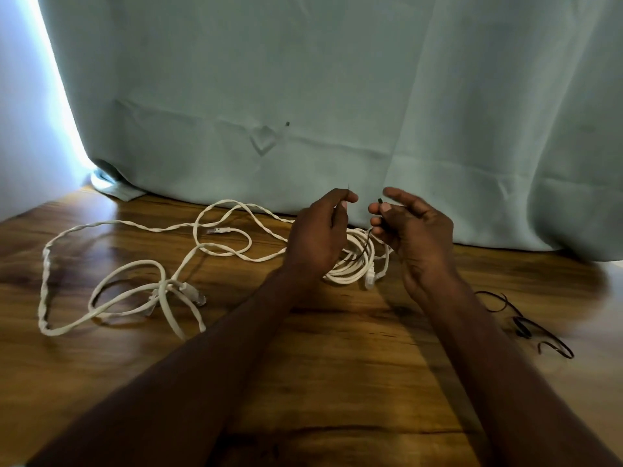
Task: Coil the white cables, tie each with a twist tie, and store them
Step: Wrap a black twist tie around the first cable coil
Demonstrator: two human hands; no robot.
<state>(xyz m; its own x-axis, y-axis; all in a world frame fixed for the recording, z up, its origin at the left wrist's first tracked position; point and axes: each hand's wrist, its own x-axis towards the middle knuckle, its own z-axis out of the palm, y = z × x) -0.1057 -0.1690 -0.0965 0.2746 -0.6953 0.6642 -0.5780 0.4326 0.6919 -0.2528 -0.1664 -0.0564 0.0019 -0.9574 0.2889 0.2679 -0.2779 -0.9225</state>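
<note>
— What were the hands doing at that moment?

— My left hand pinched one end of a black twist tie and my right hand pinched the other, both raised at frame centre above the coiled white cable, which lay on the table.

— And the rest?

— A loose white cable sprawled at centre left. Spare twist ties lay at right, and a green curtain hung behind.
</note>
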